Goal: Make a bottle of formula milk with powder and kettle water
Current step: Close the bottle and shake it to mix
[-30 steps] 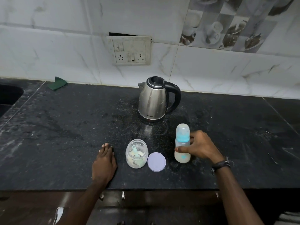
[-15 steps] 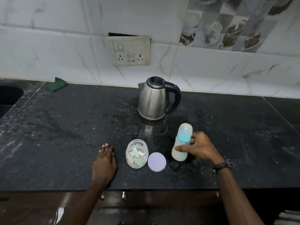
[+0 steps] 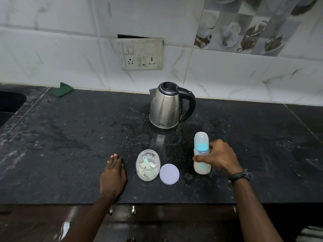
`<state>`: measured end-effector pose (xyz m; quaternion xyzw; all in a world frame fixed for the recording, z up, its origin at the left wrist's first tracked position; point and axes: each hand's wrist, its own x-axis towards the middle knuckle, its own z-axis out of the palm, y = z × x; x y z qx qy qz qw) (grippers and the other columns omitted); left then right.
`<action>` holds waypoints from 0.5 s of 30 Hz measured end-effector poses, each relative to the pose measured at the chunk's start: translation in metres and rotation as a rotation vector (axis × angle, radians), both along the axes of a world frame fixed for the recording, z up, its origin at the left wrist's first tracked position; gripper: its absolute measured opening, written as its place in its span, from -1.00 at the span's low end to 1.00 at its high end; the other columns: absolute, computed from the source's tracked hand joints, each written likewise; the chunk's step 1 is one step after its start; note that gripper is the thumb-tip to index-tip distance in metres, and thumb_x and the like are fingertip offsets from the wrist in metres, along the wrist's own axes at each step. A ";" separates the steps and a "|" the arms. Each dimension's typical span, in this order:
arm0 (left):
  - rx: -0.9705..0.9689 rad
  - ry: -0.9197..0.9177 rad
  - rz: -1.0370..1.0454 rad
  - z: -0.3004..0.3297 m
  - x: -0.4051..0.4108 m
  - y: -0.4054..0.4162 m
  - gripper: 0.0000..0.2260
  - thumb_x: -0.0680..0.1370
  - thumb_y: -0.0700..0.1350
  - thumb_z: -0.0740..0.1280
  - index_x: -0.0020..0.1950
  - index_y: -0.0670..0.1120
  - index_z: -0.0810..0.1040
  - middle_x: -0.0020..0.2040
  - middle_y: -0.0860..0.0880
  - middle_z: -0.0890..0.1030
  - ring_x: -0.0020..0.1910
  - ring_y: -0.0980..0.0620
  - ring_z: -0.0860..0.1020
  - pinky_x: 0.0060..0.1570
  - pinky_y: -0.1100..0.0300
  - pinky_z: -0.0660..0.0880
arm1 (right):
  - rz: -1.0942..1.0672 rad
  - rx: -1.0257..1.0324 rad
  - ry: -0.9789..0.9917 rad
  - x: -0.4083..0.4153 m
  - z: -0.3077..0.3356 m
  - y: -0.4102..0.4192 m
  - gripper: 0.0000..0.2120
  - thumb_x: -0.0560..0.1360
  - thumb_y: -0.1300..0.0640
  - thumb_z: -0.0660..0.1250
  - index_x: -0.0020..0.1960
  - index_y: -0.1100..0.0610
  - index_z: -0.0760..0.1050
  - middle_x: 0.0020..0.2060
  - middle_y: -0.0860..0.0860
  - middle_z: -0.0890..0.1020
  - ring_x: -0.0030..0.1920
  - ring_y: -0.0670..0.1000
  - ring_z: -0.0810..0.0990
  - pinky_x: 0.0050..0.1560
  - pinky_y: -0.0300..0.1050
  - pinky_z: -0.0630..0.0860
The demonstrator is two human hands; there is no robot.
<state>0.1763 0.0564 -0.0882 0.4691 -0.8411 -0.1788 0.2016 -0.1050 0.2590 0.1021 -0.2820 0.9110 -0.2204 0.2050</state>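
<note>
A capped baby bottle (image 3: 201,144) with a blue collar and milky liquid stands upright on the black counter (image 3: 70,137). My right hand (image 3: 218,157) is wrapped around its middle. Left of it an open glass jar of powder (image 3: 147,165) holds a small green scoop, and its lilac lid (image 3: 169,174) lies flat beside it. My left hand (image 3: 113,173) rests flat on the counter, left of the jar, holding nothing. A steel kettle (image 3: 165,107) with a black handle stands behind, lid closed.
A wall socket panel (image 3: 140,54) sits above the kettle. A green cloth (image 3: 61,89) lies at the back left by the wall. A dark sink edge (image 3: 10,102) shows at far left. Powder specks dust the counter around the kettle.
Half a second ago the bottle was tilted to the right in my right hand; now it stands upright on the counter again. My left hand has not moved.
</note>
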 end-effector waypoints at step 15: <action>-0.002 0.005 0.002 0.001 0.000 0.001 -0.70 0.58 -0.24 0.34 0.31 -0.23 0.57 0.40 -0.20 0.50 0.42 -0.17 0.45 0.30 -0.10 0.47 | 0.009 -0.039 -0.027 -0.007 0.007 -0.002 -0.55 0.11 -0.11 0.63 -0.09 0.06 0.66 -0.17 -0.01 0.70 -0.15 0.01 0.67 -0.07 0.02 0.61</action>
